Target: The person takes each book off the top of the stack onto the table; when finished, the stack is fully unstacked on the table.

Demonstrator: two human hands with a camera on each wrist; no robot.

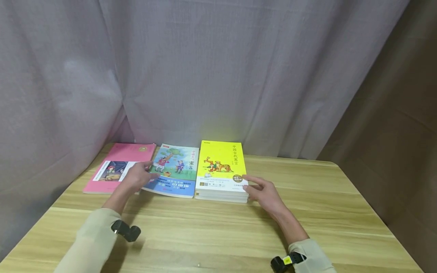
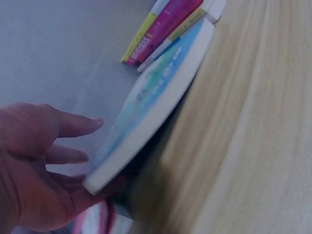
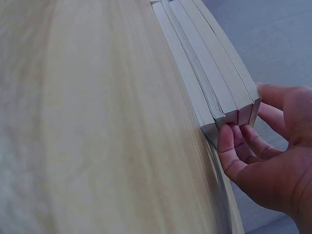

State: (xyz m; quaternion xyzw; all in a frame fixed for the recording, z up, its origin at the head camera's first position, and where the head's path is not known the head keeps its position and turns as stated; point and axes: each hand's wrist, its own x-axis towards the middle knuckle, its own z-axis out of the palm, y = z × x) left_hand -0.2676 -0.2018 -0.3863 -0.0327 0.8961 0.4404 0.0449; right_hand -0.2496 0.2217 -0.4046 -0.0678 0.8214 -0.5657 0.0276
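A book with a blue lower cover (image 1: 175, 174) lies mid-row, its left side tilted up off the table with a dark gap beneath. My left hand (image 1: 137, 176) is at that raised edge. In the left wrist view, fingers of the left hand (image 2: 44, 170) reach under the book's corner while the thumb stands apart above the cover. To its right is a stack of several books topped by a yellow one (image 1: 218, 155). My right hand (image 1: 268, 195) touches the stack's right side, fingertips against the book edges (image 3: 229, 92) and one finger at the top cover.
A pink book (image 1: 126, 149) lies at the left, partly behind my left hand. The wooden table (image 1: 205, 235) runs forward to a grey curtain (image 1: 187, 76) along the back and left. Each wrist wears a black strapped device.
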